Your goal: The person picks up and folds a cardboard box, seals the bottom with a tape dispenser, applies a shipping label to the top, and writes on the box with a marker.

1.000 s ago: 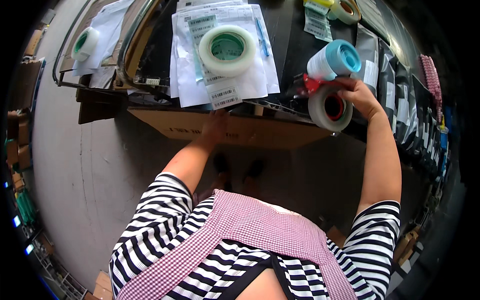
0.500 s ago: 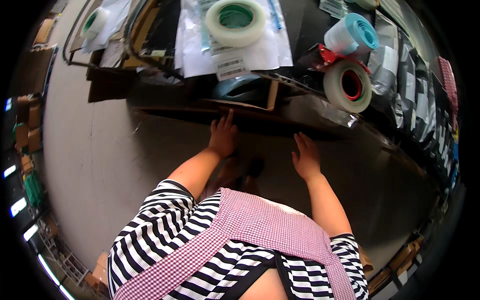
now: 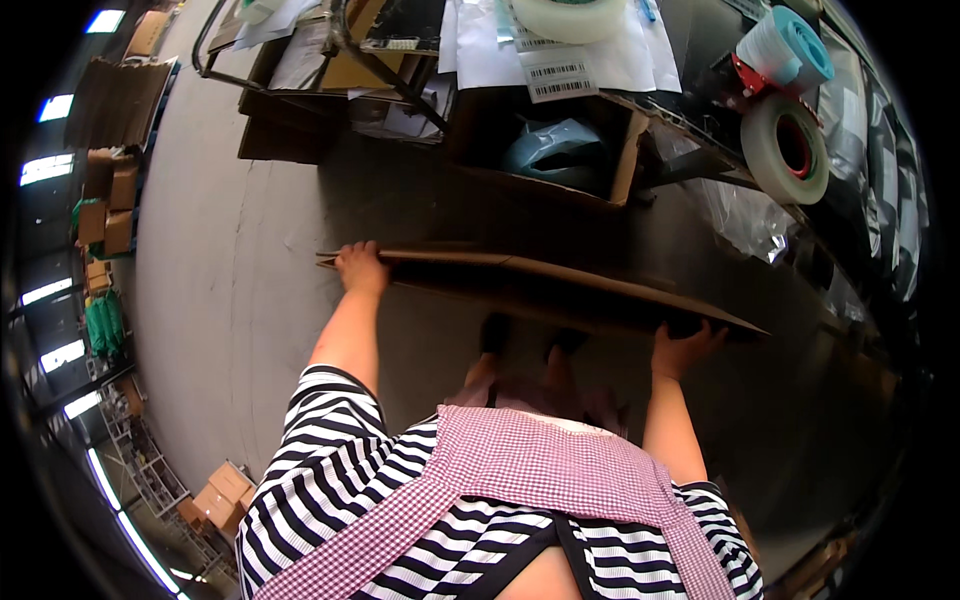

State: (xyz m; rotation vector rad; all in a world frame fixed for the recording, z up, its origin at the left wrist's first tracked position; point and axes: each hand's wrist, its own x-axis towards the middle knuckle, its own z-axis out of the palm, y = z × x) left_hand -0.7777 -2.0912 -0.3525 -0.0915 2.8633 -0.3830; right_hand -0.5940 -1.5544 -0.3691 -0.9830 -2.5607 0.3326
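A long, flattened cardboard box (image 3: 510, 268) stands nearly edge-on in front of me, above the floor. My left hand (image 3: 362, 268) is closed round its left end, fingers over the top edge. Near its right end my right hand (image 3: 688, 348) grips the near side, with the fingers partly in shadow. Beyond it, under the worktable, an open carton (image 3: 628, 160) has a blue-grey plastic bag (image 3: 555, 150) inside.
On the worktable lie white papers with labels (image 3: 560, 75), a roll of clear tape (image 3: 570, 18), a red tape dispenser (image 3: 745, 80) and a blue roll (image 3: 785, 50). Clear plastic film (image 3: 745, 220) hangs below its edge. Stacked cartons (image 3: 225, 495) stand behind at left.
My hands have moved apart and now hold the cardboard at both ends. The cardboard has come away from the table toward me. My view has shifted, so the table sits farther up and right.
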